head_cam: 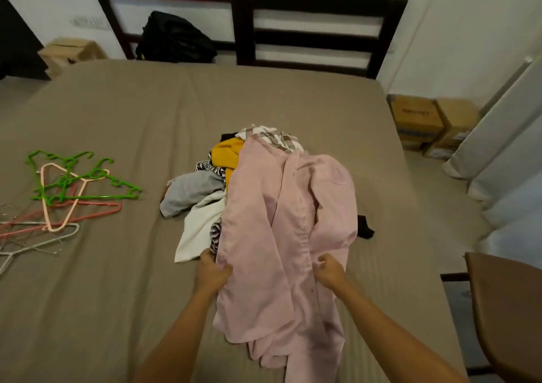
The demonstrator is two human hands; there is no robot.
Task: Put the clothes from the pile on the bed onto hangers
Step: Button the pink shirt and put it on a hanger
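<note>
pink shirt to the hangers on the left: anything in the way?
Nothing visible. Left hand and right hand both grip the pink shirt; the grey garment pokes out on that side, then only bed sheet up to the hangers.

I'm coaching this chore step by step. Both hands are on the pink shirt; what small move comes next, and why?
Probably lift the pink shirt clear of the pile: the left hand and right hand both grip it, it lies on top, and the hangers wait to the left.
</note>
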